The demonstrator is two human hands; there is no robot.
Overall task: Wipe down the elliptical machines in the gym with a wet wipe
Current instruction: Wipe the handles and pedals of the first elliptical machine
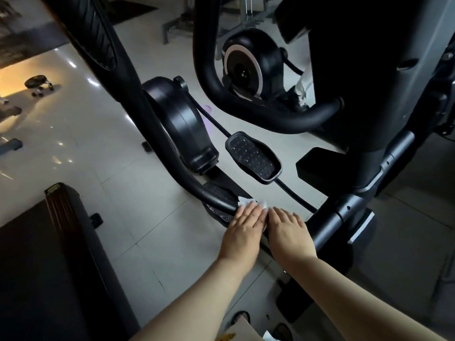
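Observation:
A black elliptical machine (177, 124) fills the middle of the head view, with a studded foot pedal (253, 159) on the far side. My left hand (242, 230) lies flat with straight fingers on a white wet wipe (246, 201), pressing it onto the near pedal where the curved black arm (194, 188) meets it. Only the wipe's far edge shows past my fingertips. My right hand (289, 232) rests flat beside it, fingers straight, on the same dark surface; whether it touches the wipe is hidden.
A dark treadmill deck (49, 267) stands at lower left. The elliptical's thick upright post (364, 188) and handle loop (246, 104) crowd the right. A second machine's flywheel (243, 67) sits behind. Pale tiled floor (86, 143) spreads left.

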